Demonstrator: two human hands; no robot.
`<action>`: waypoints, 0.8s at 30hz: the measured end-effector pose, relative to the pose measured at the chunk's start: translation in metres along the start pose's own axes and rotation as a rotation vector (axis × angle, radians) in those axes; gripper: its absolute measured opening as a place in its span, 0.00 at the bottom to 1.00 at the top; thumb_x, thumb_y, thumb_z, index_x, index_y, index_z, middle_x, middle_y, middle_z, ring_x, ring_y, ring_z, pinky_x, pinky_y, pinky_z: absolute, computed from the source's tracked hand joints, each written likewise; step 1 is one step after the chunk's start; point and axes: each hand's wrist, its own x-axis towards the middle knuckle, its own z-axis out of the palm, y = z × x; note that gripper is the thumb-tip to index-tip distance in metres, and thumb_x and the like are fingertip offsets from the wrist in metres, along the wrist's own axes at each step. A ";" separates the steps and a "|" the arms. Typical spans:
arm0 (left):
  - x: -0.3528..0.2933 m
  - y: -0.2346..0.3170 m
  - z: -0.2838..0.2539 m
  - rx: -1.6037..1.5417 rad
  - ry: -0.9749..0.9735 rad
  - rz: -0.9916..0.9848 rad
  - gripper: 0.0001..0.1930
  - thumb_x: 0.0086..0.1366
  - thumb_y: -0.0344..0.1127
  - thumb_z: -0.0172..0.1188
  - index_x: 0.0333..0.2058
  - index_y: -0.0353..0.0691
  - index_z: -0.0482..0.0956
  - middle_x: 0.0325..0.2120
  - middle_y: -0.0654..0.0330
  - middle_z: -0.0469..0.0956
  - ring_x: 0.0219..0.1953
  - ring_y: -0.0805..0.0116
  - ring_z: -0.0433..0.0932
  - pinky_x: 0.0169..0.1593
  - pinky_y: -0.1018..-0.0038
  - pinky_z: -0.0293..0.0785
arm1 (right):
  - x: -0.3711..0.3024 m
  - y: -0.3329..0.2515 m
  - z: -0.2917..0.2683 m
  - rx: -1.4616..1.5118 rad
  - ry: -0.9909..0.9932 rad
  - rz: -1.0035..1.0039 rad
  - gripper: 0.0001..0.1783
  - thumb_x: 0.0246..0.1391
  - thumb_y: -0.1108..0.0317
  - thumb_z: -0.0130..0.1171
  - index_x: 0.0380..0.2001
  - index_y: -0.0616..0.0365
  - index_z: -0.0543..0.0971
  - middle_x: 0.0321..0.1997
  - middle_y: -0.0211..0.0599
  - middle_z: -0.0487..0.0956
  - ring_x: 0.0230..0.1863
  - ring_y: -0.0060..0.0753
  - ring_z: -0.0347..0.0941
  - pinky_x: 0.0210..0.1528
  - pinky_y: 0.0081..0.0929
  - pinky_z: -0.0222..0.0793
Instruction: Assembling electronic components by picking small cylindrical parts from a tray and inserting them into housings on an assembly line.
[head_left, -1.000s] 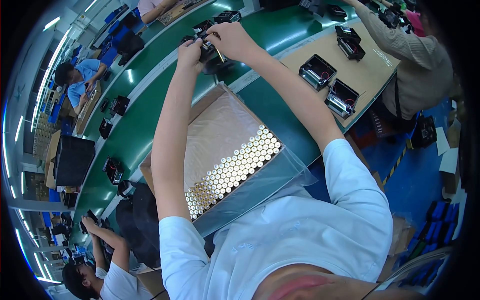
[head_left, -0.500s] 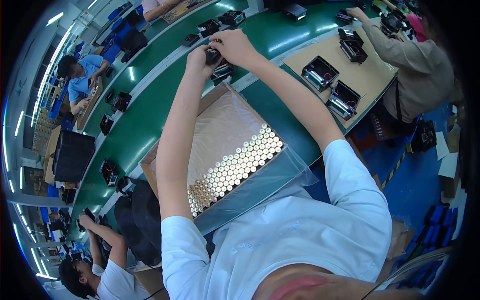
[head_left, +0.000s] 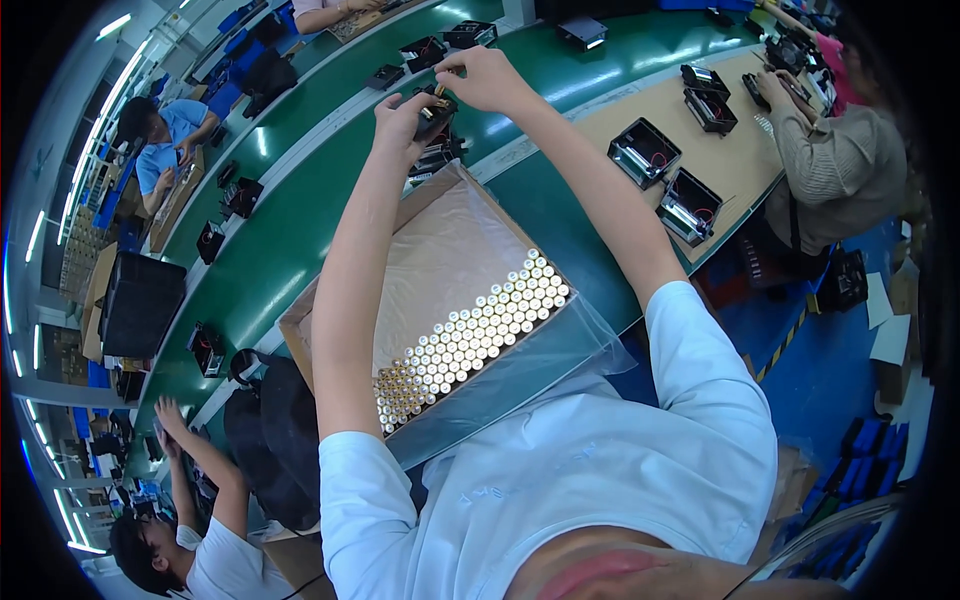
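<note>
My left hand is closed around a small black plastic case, held out above the far side of the carton. Gold-coloured cells show in the top of the case. Just right of it, the bent fingers of my right hand pinch a gold battery at the case's upper end; the fingertips partly hide it. Below my forearms lies a shallow cardboard box lined with clear plastic. Upright cylindrical batteries stand in tight rows along its near side.
Black open housings with red wires sit on a cardboard sheet at the right. More black units line the green conveyor. A co-worker sits at the right, another at lower left. A black bag is beside my left arm.
My right hand has lifted and moved slightly right off the case, so gold cells now show. The right co-worker's arm has drawn back; the lower-left co-worker's hands have risen.
</note>
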 end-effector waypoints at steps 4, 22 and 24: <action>0.004 0.003 -0.010 0.024 -0.036 -0.010 0.42 0.50 0.21 0.69 0.59 0.36 0.51 0.49 0.37 0.62 0.46 0.47 0.75 0.43 0.60 0.82 | 0.011 -0.004 0.003 0.027 -0.018 0.011 0.14 0.49 0.61 0.64 0.37 0.58 0.86 0.28 0.35 0.84 0.25 0.31 0.77 0.32 0.24 0.74; 0.016 0.013 -0.038 0.161 -0.098 -0.020 0.41 0.54 0.17 0.65 0.62 0.39 0.52 0.47 0.39 0.69 0.40 0.50 0.80 0.40 0.61 0.82 | 0.010 0.002 0.056 0.414 -0.300 0.384 0.14 0.53 0.65 0.63 0.39 0.63 0.85 0.31 0.36 0.83 0.31 0.26 0.78 0.33 0.24 0.75; 0.012 0.014 -0.041 0.232 -0.100 -0.002 0.41 0.54 0.18 0.65 0.62 0.38 0.52 0.46 0.39 0.70 0.40 0.50 0.80 0.39 0.62 0.82 | 0.006 0.007 0.068 0.572 -0.305 0.467 0.14 0.53 0.65 0.63 0.40 0.62 0.84 0.32 0.37 0.83 0.32 0.26 0.78 0.34 0.24 0.75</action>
